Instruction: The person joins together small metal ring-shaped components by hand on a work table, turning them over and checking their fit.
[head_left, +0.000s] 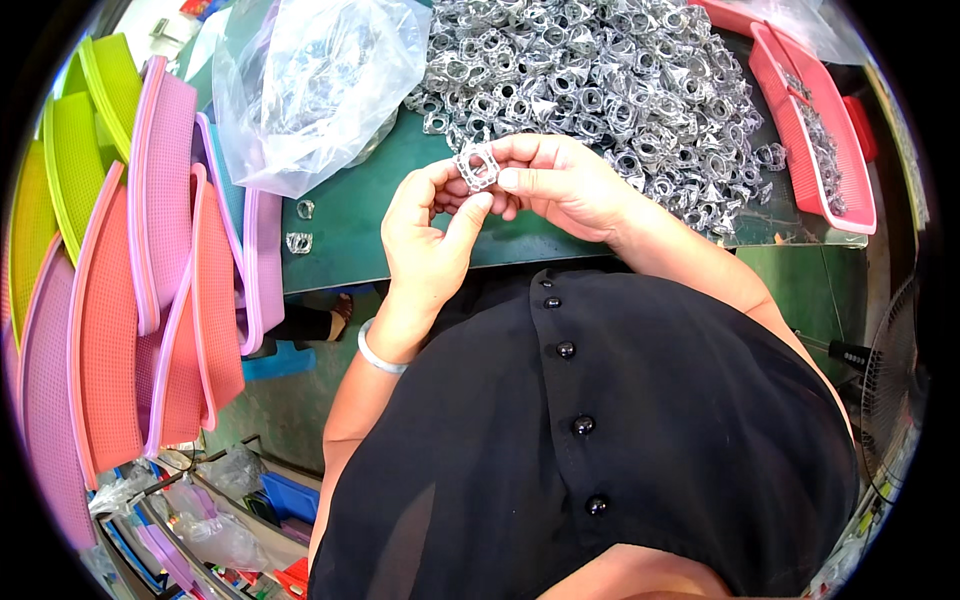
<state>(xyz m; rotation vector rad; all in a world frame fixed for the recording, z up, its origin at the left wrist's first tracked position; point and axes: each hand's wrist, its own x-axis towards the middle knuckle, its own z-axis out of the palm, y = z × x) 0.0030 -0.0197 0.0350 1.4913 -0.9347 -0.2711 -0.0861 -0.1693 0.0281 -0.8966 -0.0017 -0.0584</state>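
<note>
1. Baskets (108,330) in green, purple and coral stand crowded together.
2. Two loose pieces (299,243) lie on the green table (345,245), just below a clear bag (310,95).
3. The left hand (425,225) pinches the left side of a metallic frame (465,166), which is held up over the table's near part.
4. The right hand (572,188) grips its right side, thumb against it.
5. Beyond is a pile (590,80) of similar pieces.
6. A pink basket (852,224) holds more.

A green table (350,235) bears a heap of silvery pieces (590,80), a plastic bag (315,100) and a pink basket (790,125)
</note>
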